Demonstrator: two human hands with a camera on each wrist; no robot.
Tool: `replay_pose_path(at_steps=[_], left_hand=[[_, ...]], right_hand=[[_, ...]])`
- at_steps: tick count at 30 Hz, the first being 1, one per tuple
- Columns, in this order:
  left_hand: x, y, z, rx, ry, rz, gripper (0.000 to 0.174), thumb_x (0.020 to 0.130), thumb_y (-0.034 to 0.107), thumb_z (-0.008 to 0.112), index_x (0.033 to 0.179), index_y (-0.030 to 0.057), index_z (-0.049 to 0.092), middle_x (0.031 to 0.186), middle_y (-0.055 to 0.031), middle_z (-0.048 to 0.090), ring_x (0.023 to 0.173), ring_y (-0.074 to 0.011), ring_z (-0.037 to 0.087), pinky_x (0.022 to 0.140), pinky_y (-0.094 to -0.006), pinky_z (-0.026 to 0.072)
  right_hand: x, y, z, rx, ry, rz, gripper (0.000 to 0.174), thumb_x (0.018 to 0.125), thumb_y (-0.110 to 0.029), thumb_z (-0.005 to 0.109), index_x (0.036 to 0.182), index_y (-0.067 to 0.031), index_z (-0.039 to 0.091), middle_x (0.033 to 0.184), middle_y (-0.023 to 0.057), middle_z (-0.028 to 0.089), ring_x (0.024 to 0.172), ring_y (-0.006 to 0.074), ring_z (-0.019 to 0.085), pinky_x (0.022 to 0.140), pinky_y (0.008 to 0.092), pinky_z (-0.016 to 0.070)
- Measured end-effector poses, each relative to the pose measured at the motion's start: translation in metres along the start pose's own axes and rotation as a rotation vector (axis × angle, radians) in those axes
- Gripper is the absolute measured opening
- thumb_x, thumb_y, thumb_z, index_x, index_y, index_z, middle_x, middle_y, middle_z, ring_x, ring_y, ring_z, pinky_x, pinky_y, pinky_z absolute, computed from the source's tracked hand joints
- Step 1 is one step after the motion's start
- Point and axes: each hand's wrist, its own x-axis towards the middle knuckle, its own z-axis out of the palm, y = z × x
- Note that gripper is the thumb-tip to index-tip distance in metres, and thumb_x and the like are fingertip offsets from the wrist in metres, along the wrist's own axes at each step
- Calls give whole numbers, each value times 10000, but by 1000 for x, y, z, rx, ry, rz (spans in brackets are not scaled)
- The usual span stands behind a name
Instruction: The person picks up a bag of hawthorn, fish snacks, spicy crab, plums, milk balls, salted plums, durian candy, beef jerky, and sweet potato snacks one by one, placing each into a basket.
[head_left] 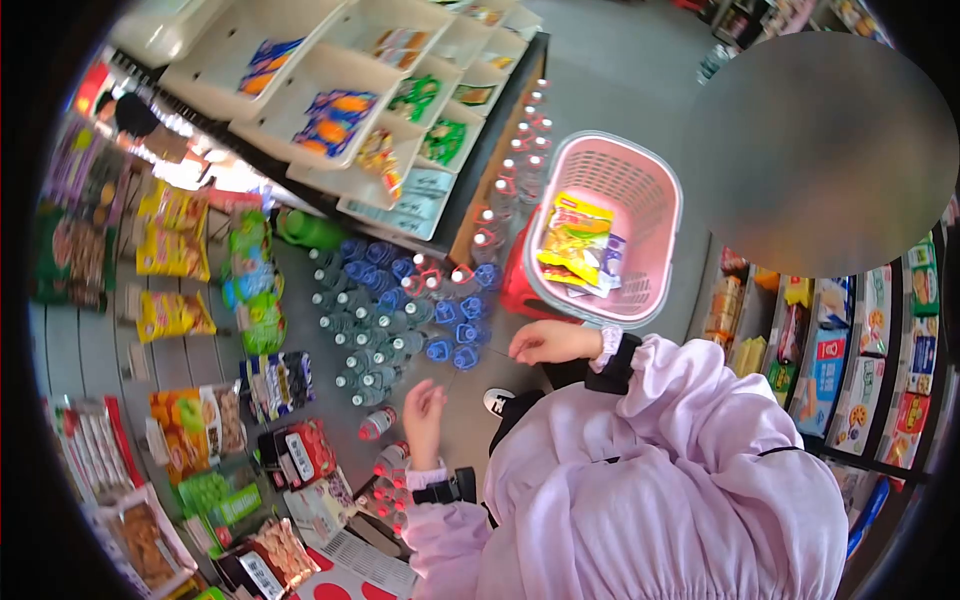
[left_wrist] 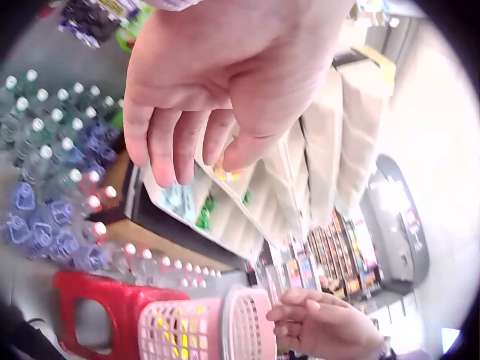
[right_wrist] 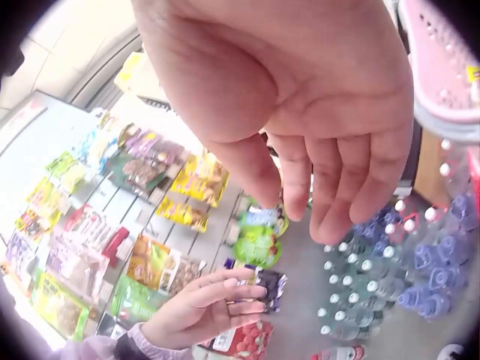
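Both hands hang in mid-air with nothing in them and their fingers loosely bent. My left hand (head_left: pixel 425 420) is over the floor beside the snack wall and the rows of bottled water (head_left: pixel 375 340). Nearer the pink basket (head_left: pixel 655 185), my right hand (head_left: pixel 550 342) hovers just off its near rim. Inside the basket lie a yellow snack bag (head_left: pixel 578 235) and a white and purple packet (head_left: pixel 612 262). The left wrist view shows the basket raised on a red plastic stool (left_wrist: pixel 112 300).
White sloping bins (head_left: pixel 340 80) with small packets stand at the back. Hanging snack bags (head_left: pixel 172 235) line the left wall. Boxed goods (head_left: pixel 865 345) fill a shelf on the right. Red-capped bottles (head_left: pixel 388 490) stand low near my left forearm. A blurred round patch hides the upper right.
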Motion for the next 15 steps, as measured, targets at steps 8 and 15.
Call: replay_pose_path(at_steps=[8,15], left_hand=[[58,43,202,180,-525,65,288,823,37,544,1101,7,471,973,-85,581,880,-132,561,751,-241,453],[87,31,301,327,-570,198,345,804,35,523,1141,13,451,1011,-118,573,923,-193,564,777,-292,444]], right_hand=[[-78,67,-122,224,397,272,261,801,-105,556,1029,20,525,913,56,575,775,105,551,657,234,469],[-49,152,-182,-106,522,515,613,678,-254,662,1162,51,443,1022,211,558,915,291,565,787,335,454]])
